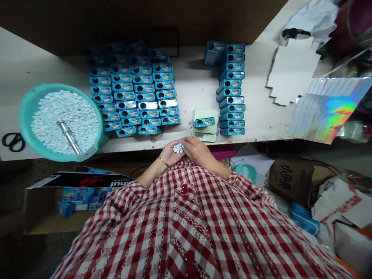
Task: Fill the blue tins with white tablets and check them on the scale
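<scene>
1. A loose top [203, 228] in red and white checks covers the torso.
2. Bands of small dark patterning run lengthwise between the checks.
3. The front panel [188, 221] carries slanting checks and zigzag trim.
4. Dark red, rounded buttons [190, 257] line its middle.
5. Matching sleeves [128, 197] leave the forearms bare.
6. A thin gold-coloured bangle [163, 162] circles the left hand's [172, 153] wrist.

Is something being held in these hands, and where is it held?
Yes: small pale candies, loose in the left palm; no single gripped part shows.
</scene>
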